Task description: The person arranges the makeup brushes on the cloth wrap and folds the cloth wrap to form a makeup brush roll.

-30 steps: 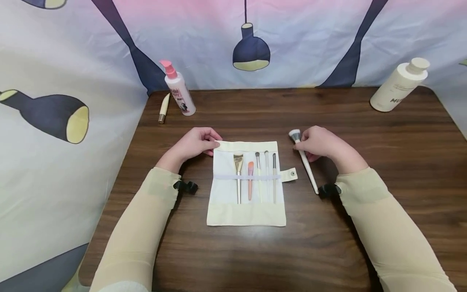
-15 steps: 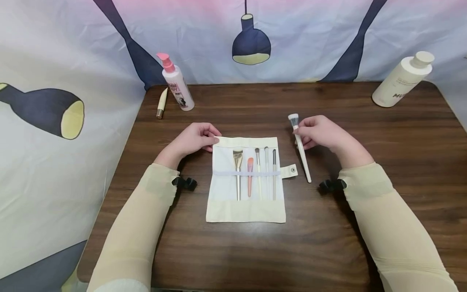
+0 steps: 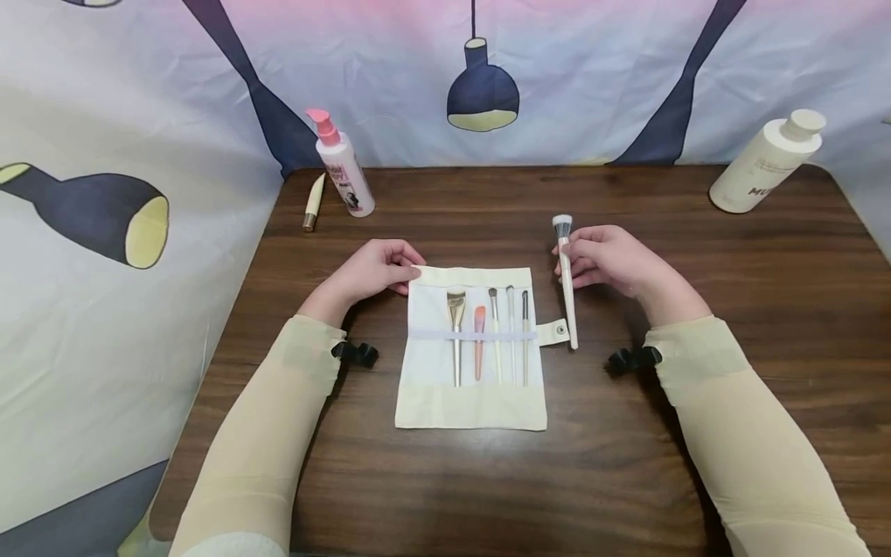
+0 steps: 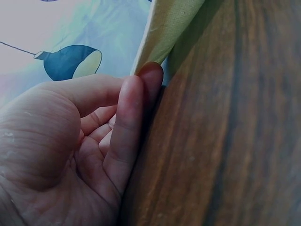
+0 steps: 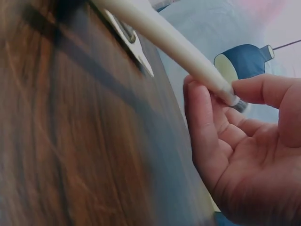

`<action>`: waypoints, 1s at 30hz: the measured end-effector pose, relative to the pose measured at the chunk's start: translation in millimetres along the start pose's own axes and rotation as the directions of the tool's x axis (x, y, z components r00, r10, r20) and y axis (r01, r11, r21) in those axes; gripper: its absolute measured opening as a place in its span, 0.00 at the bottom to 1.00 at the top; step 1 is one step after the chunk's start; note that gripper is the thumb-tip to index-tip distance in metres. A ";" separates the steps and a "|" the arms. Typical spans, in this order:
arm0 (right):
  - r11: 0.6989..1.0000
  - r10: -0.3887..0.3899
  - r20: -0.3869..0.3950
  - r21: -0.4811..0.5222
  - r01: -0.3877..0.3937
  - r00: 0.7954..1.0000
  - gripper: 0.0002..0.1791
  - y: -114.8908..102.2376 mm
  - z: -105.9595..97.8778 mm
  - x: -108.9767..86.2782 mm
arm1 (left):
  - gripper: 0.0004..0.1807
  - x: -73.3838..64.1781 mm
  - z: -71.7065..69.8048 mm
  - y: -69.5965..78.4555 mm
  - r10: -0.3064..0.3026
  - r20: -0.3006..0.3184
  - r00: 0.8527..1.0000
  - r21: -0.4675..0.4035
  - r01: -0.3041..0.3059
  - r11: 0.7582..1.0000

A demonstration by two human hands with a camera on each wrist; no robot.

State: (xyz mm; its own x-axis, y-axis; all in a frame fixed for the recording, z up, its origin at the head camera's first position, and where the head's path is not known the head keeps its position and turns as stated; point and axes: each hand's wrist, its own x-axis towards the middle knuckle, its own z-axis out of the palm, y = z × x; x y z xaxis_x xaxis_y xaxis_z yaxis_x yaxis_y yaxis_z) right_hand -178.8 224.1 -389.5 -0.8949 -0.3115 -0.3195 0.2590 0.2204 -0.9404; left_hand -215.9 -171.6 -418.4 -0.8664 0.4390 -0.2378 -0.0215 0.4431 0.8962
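A cream brush roll (image 3: pixel 470 406) lies unrolled on the table, with several makeup brushes under its elastic band. Among them are a wide gold-ferruled brush (image 3: pixel 455 309) and a short pink one (image 3: pixel 479 319). My left hand (image 3: pixel 376 271) pinches the roll's upper left corner; in the left wrist view the cloth edge (image 4: pixel 162 35) is between thumb and fingertips. To the right of the roll, my right hand (image 3: pixel 609 259) pinches a white-handled makeup brush (image 3: pixel 568 294) near its ferrule, bristles up. In the right wrist view the brush handle (image 5: pixel 174 44) is held off the table.
A pink-topped pump bottle (image 3: pixel 346 174) and a cream tube (image 3: pixel 314 203) are at the table's back left. A large white bottle (image 3: pixel 762 164) stands at the back right. The roll's snap tab (image 3: pixel 553 333) sticks out near the held brush's lower end. A patterned curtain (image 3: pixel 390 93) hangs behind.
My right hand has lifted the white-handled brush, shifted it slightly left and turned it more upright, its lower end now beside the snap tab. The left hand stays on the roll's corner.
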 end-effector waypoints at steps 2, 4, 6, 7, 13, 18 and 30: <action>1.000 -0.018 0.010 0.019 0.018 1.000 0.20 -1.6 4.4 1.1 | 0.09 -2.3 -0.9 -0.7 -0.003 0.002 1.000 -0.002 0.003 1.000; 0.998 -0.048 -0.003 0.039 0.048 0.999 0.19 -3.7 8.2 2.4 | 0.09 -3.6 -1.9 -1.5 0.002 -0.005 1.000 -0.005 -0.002 1.000; 0.995 -0.075 -0.036 0.066 0.077 0.997 0.17 -6.3 11.0 3.5 | 0.09 -2.9 -3.1 -0.9 0.009 -0.010 1.000 -0.006 -0.009 1.000; 0.992 -0.087 -0.053 0.082 0.091 0.995 0.16 -7.4 12.1 3.9 | 0.09 -1.9 -3.6 -0.5 0.012 -0.008 1.000 -0.009 -0.012 1.000; 0.963 -0.151 -0.059 0.217 0.160 0.987 0.10 -13.7 17.3 5.0 | 0.10 1.1 -2.5 -2.1 0.022 0.025 0.999 -0.031 -0.021 0.999; 0.924 -0.210 -0.001 0.328 0.199 0.978 0.08 -24.3 34.7 13.5 | 0.09 1.1 -3.0 -4.2 0.022 0.010 1.000 -0.019 -0.022 1.000; 0.933 -0.181 0.030 0.320 0.162 0.983 0.12 -34.6 86.3 31.7 | 0.09 -2.1 -0.2 -6.8 0.020 0.015 1.000 -0.022 -0.019 1.000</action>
State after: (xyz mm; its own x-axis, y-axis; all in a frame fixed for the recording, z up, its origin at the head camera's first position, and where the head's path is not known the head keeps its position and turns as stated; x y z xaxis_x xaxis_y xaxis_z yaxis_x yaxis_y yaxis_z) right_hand -184.8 126.9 -377.1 -0.9158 -0.3737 -0.1472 0.2127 -0.1404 -0.9670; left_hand -214.0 -175.7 -423.8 -0.8590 0.4594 -0.2258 -0.0157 0.4172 0.9087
